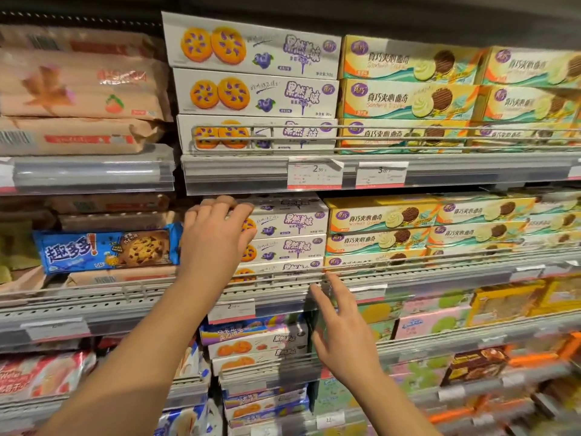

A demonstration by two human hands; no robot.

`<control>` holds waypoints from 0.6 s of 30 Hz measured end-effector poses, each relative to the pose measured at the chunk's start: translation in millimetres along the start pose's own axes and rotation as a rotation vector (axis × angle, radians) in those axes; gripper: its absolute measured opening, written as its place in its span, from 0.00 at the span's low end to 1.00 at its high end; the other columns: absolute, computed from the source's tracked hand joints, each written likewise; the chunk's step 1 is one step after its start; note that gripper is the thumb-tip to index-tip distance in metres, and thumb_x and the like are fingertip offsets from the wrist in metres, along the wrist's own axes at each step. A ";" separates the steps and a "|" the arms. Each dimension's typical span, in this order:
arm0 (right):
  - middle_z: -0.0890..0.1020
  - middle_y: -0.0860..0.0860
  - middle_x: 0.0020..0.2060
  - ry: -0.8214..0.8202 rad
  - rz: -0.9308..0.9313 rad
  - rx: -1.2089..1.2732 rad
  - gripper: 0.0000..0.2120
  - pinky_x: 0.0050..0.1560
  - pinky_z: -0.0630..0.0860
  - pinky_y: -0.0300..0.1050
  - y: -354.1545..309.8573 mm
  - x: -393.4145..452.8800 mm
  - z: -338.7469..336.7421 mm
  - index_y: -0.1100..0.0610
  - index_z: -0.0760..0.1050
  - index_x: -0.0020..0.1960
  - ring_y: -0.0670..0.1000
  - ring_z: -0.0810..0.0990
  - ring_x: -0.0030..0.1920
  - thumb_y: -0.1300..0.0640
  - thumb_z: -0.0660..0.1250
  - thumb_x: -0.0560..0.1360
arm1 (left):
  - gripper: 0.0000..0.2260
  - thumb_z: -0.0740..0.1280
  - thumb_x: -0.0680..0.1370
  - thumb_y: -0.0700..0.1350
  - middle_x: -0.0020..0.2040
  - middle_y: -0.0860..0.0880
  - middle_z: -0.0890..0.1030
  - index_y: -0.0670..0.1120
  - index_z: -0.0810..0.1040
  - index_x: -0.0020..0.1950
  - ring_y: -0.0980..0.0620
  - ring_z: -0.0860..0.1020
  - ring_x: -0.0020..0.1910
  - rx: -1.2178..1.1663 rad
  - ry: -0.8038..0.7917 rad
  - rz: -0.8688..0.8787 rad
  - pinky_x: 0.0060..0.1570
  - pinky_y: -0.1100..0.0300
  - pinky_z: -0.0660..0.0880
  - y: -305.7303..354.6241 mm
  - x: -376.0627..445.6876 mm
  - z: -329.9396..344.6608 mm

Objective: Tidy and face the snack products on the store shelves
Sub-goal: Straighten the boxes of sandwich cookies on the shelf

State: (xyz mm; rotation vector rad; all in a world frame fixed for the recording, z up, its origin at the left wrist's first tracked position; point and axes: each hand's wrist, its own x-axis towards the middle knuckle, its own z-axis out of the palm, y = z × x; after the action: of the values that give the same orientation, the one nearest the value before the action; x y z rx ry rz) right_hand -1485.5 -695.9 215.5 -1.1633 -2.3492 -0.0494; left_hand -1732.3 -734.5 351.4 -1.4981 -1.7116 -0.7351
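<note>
On the middle shelf stands a stack of white blueberry biscuit boxes (289, 234) with purple print. My left hand (213, 234) lies over the left end of that stack, fingers curled over the top box's upper edge and covering its biscuit pictures. My right hand (342, 328) hovers lower, in front of the wire shelf rail (408, 262), fingers spread and loose, holding nothing. A blue chocolate-chip cookie pack (107, 248) lies just left of my left hand.
Yellow sandwich-cookie boxes (383, 229) are stacked right of the white boxes. The upper shelf carries the same white boxes (254, 73) and yellow boxes (408, 80), with pink wrapped packs (78, 89) to the left. Price tags (314, 176) hang on the shelf edge. Lower shelves hold more boxes.
</note>
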 end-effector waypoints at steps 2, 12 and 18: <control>0.57 0.54 0.81 0.004 -0.004 0.009 0.38 0.46 0.84 0.46 1.0 -0.6 0.8 0.49 0.64 0.78 0.57 0.66 0.77 0.50 0.73 0.70 | 0.18 0.77 0.74 0.50 0.55 0.42 0.81 0.47 0.81 0.61 0.37 0.78 0.53 0.000 0.025 -0.004 0.55 0.41 0.72 1.2 -0.6 1.5; 0.59 0.56 0.80 0.037 -0.028 0.021 0.37 0.45 0.84 0.49 3.6 6.1 0.0 0.51 0.67 0.77 0.59 0.67 0.76 0.52 0.74 0.70 | 0.09 0.65 0.79 0.41 0.54 0.48 0.83 0.44 0.84 0.55 0.44 0.79 0.54 -0.365 0.164 -0.058 0.61 0.51 0.72 36.1 -120.1 -13.4; 0.57 0.57 0.81 0.036 -0.035 -0.006 0.36 0.53 0.83 0.52 4.7 2.6 3.6 0.53 0.66 0.78 0.60 0.63 0.78 0.52 0.74 0.72 | 0.12 0.69 0.77 0.38 0.54 0.56 0.80 0.50 0.81 0.58 0.50 0.80 0.53 -0.486 -0.290 -0.571 0.54 0.47 0.79 37.4 -243.6 23.8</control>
State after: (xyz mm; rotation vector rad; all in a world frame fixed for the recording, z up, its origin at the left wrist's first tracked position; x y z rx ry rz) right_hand -1484.8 -690.1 212.7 -1.1155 -2.3391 -0.0888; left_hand -1686.6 -847.5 135.8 -1.4795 -2.3461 -1.3609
